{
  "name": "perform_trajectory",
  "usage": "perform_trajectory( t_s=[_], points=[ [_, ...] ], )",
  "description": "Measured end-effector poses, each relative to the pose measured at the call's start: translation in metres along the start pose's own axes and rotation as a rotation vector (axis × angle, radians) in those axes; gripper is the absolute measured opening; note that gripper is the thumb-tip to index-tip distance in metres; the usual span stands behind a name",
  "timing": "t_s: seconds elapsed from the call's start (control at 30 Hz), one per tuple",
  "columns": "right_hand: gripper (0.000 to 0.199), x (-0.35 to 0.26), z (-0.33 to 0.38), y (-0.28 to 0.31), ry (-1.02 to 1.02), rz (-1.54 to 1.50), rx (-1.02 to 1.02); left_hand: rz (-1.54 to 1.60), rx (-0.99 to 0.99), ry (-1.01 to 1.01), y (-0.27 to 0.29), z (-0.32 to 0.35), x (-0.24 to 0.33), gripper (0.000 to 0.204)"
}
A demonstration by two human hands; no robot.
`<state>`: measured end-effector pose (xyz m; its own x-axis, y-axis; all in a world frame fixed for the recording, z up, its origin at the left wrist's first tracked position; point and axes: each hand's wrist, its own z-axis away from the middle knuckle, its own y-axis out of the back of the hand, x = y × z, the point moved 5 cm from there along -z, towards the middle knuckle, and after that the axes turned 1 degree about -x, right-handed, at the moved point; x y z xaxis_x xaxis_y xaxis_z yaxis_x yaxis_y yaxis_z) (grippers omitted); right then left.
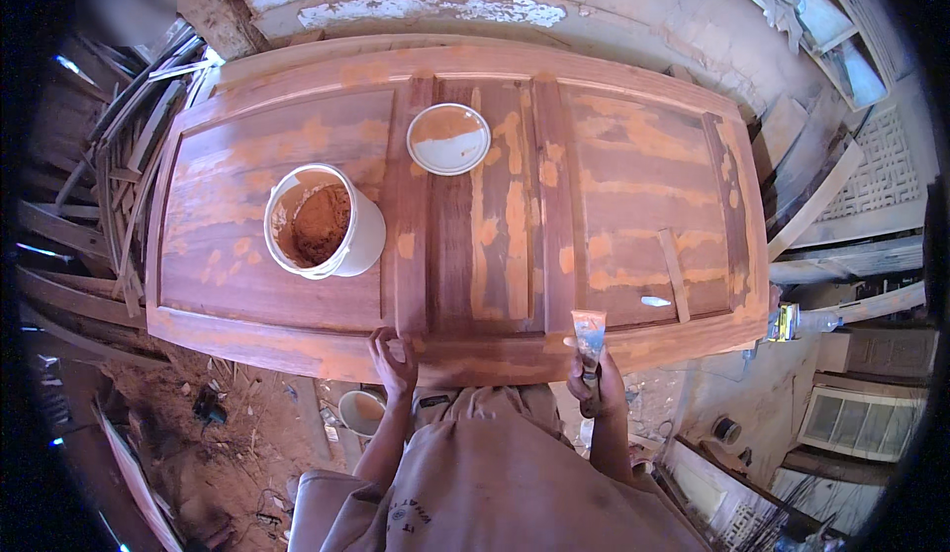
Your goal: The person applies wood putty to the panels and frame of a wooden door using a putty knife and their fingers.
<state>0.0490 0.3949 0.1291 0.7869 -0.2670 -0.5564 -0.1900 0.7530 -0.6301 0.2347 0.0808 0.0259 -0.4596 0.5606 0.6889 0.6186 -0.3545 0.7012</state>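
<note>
Right hand (607, 386) grips putty knife (590, 334) by the handle, smeared blade up, likely to keep fingers clean. Left hand (396, 362) looks empty, loosely curled at panelled door (450, 230)'s near edge. White bucket (364, 238) sits on door, presumably for easy reach.

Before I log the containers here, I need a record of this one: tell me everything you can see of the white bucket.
The white bucket looks like smooth plastic, round and open-topped. Orange-brown smears coat its inner wall, and a lumpy reddish-brown material lies inside. It stands upright on the left part of the wooden panelled piece, apart from the round white lid. Neither of the hands, left or right, touches it.
</note>
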Motion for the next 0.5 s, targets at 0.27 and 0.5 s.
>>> perform_trajectory(
  t_s=[0.27, 0.5],
  points=[
    [0.016, -0.040, -0.043, -0.077, 0.370, 0.947, 0.147, 0.163, -0.040, -0.032, -0.003, -0.064, 0.023, 0.031],
    [0.022, -0.035, -0.073, -0.084, 0.448, 1.240, 0.431, 0.319, -0.161, -0.194, -0.033, -0.119, 0.029, 0.032]
  ],
)
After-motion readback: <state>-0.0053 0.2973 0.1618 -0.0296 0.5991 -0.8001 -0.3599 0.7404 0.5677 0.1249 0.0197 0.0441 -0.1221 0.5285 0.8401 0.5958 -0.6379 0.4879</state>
